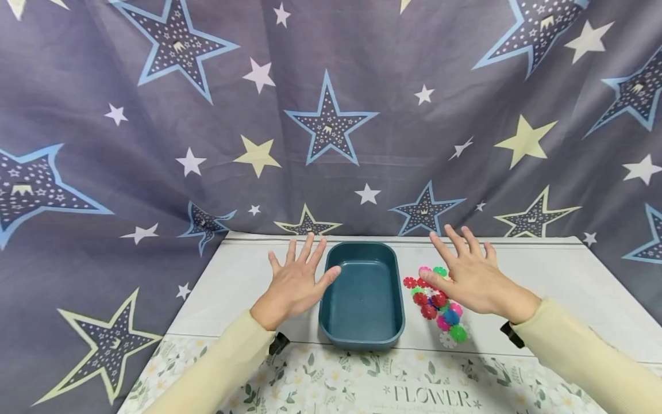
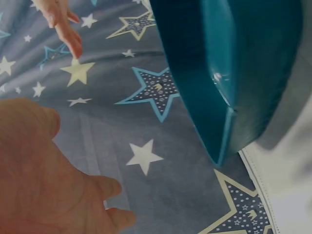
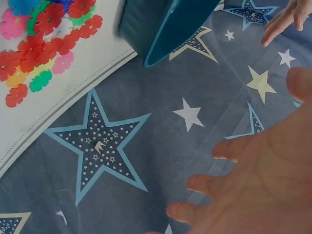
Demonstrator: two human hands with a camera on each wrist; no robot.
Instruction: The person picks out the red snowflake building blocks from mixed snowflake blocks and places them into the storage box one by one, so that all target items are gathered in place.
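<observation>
A deep teal plastic bin (image 1: 362, 299) with rounded corners stands upright on the table, its inside bare. Just left of it hovers my left hand (image 1: 296, 282), fingers spread and holding nothing, the thumb overlapping the bin's rim in the head view. To the bin's right lies a loose pile of flower-shaped plastic discs (image 1: 429, 311) in red, pink, green, blue and white. Over the pile's far right side my right hand (image 1: 476, 279) is held with fingers splayed, nothing in it, hiding some discs. The right wrist view shows yellow and orange discs (image 3: 41, 68) too.
The table (image 1: 548, 282) has a white cover, with a floral printed band (image 1: 336, 379) along the near side. Behind it and on the left hangs a grey star-patterned curtain (image 1: 393, 149), meeting the table's back edge.
</observation>
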